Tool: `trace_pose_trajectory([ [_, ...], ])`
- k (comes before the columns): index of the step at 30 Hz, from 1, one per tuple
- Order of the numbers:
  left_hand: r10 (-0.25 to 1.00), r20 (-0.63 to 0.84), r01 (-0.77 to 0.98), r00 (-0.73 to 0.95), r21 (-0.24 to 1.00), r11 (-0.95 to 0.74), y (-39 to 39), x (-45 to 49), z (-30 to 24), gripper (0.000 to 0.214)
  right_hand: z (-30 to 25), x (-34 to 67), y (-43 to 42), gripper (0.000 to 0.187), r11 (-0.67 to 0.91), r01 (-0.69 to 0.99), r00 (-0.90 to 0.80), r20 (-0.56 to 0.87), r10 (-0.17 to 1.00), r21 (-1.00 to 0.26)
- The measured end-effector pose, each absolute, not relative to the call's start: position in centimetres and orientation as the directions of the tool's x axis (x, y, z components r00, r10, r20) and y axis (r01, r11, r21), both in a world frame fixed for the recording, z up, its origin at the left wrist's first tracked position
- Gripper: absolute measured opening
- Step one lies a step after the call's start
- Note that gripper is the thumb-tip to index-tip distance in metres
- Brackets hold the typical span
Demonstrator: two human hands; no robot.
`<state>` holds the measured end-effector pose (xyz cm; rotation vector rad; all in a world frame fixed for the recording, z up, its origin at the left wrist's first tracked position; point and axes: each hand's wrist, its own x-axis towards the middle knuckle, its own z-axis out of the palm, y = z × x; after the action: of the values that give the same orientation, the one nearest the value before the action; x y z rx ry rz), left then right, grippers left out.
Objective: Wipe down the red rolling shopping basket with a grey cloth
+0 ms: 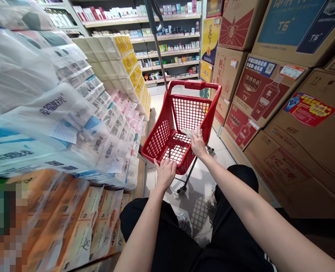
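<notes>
A red plastic shopping cart (173, 136) stands in front of me, its lattice basket facing up and its handle bar (194, 84) on the far side. My left hand (166, 172) is closed over the near rim of the basket, with the fingertips hooked onto the edge. Higher up on the right side rim, my right hand (198, 143) holds on, fingers over the edge. A small pale item (186, 132) shows in the basket beside my right fingertips; its kind I cannot make out.
Plastic-wrapped tissue packs (99, 132) are piled along the left, with orange-and-cream packs (82, 226) nearer me. Large printed cartons (258, 90) line the right. Shelves of small boxes and bottles (173, 47) close the far end. A dark pole (159, 56) rises behind the cart.
</notes>
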<state>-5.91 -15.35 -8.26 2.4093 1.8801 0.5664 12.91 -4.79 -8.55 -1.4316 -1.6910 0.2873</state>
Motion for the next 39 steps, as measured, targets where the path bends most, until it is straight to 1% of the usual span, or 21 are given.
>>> trace_pose_trajectory([
  [4,0.944,0.274,0.935,0.183,0.248,-0.253,-15.2,-5.7,-8.5,0.034,-9.6,10.2,-10.6,0.049,0.353,0.628,0.020,0.467,0.884,-0.694],
  [8,0.943,0.268,0.934,0.196,0.242,-0.262,-15.3,-5.7,-8.4,0.034,-10.4,8.3,-13.7,0.052,0.347,0.656,0.014,0.471,0.882,-0.670],
  [10,0.944,0.259,0.931,0.205,0.246,-0.270,-15.5,-5.6,-8.4,0.034,-10.5,8.5,-12.8,0.051,0.334,0.674,0.042,0.486,0.873,-0.659],
  [13,0.945,0.240,0.919,0.221,0.273,-0.284,-15.9,-5.5,-8.2,0.035,-10.0,10.0,-9.2,0.050,0.283,0.684,0.132,0.495,0.859,-0.672],
  [16,0.944,0.229,0.902,0.238,0.308,-0.303,-16.2,-5.3,-8.1,0.034,-9.0,12.1,-5.7,0.049,0.219,0.677,0.210,0.469,0.858,-0.703],
  [18,0.943,0.230,0.896,0.241,0.321,-0.307,-16.4,-5.1,-8.1,0.033,-8.6,13.2,-4.5,0.049,0.206,0.664,0.228,0.457,0.860,-0.718],
  [22,0.941,0.239,0.899,0.239,0.312,-0.307,-16.4,-5.0,-8.1,0.033,-9.7,13.6,-5.9,0.050,0.224,0.608,0.283,0.472,0.835,-0.762],
  [25,0.938,0.249,0.903,0.243,0.296,-0.312,-16.4,-5.3,-8.2,0.033,-11.9,12.7,-8.9,0.048,0.184,0.551,0.341,0.421,0.841,-0.814],
  [27,0.937,0.250,0.907,0.244,0.283,-0.312,-16.3,-5.5,-8.3,0.033,-13.0,11.7,-10.9,0.044,0.182,0.528,0.323,0.394,0.860,-0.830],
  [29,0.938,0.247,0.913,0.241,0.270,-0.306,-16.2,-5.6,-8.4,0.033,-13.5,10.8,-12.6,0.040,0.229,0.523,0.287,0.422,0.860,-0.821],
  [32,0.938,0.243,0.919,0.246,0.250,-0.306,-16.0,-5.8,-8.4,0.033,-13.0,9.6,-15.0,0.033,0.286,0.521,0.245,0.462,0.852,-0.804],
  [36,0.934,0.256,0.926,0.251,0.219,-0.309,-16.0,-5.9,-8.3,0.033,-12.5,8.3,-17.8,0.029,0.306,0.489,0.167,0.432,0.886,-0.817],
  [39,0.936,0.256,0.930,0.242,0.212,-0.299,-16.0,-6.0,-8.3,0.032,-12.8,7.9,-18.5,0.026,0.326,0.475,0.137,0.435,0.890,-0.817],
])
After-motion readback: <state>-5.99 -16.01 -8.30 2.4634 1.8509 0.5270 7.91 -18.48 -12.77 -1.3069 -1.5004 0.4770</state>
